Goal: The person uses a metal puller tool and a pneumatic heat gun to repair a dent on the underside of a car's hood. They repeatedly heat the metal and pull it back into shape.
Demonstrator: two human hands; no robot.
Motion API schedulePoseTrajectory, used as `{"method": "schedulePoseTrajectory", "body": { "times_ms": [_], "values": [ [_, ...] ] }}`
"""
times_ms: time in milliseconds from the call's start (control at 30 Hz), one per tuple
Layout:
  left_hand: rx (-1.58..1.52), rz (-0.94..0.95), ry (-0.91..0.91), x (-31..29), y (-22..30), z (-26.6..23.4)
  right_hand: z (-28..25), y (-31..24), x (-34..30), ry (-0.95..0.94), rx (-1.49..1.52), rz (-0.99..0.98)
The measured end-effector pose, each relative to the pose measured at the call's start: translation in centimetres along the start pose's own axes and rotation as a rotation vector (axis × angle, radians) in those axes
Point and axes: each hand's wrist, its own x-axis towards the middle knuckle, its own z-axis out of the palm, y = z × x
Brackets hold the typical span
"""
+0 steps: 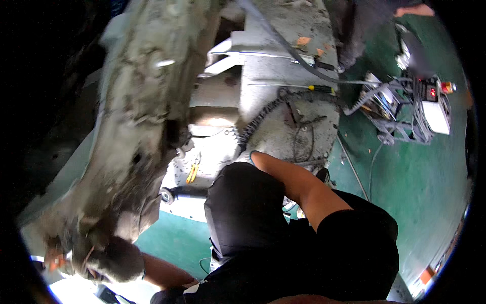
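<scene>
My left hand (115, 261), in a dark grey glove, is at the lower end of a long, dented, dirty metal vehicle beam (147, 101). Its fingers are blurred and partly hidden, so I cannot make out any grip. Beside it is a small orange piece (56, 261). My right hand (247, 157) shows only a strip of pale glove at the wrist; my black-clad knee covers the rest. It is nearest to the lower end of a dark chain (260, 117) on a grey metal platform (319, 137). Yellow-handled pliers (193, 173) lie left of my knee.
A yellow-handled screwdriver (321, 88) and a long metal bar (273, 54) lie across the platform. A thick grey cable (288, 45) runs over it toward tangled cables and equipment (422, 109) on the green floor. A round-ended tool (167, 195) lies near the beam. Another person's bare skin (416, 10) shows at upper right.
</scene>
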Motion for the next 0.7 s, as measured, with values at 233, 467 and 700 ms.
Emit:
{"method": "schedulePoseTrajectory", "body": {
  "times_ms": [233,467,700],
  "values": [
    [-0.209,-0.082,-0.115,-0.8,2.3,1.9,-2.9,-0.2,-3.4,0.135,0.266,-0.374],
    [-0.436,-0.167,-0.351,2.2,4.2,3.1,-6.0,-7.2,-21.0,0.291,0.517,-0.343],
    [-0.897,-0.617,-0.214,1.2,5.4,3.1,-9.0,-3.4,-28.0,0.393,0.451,-0.371]
  ]
}}
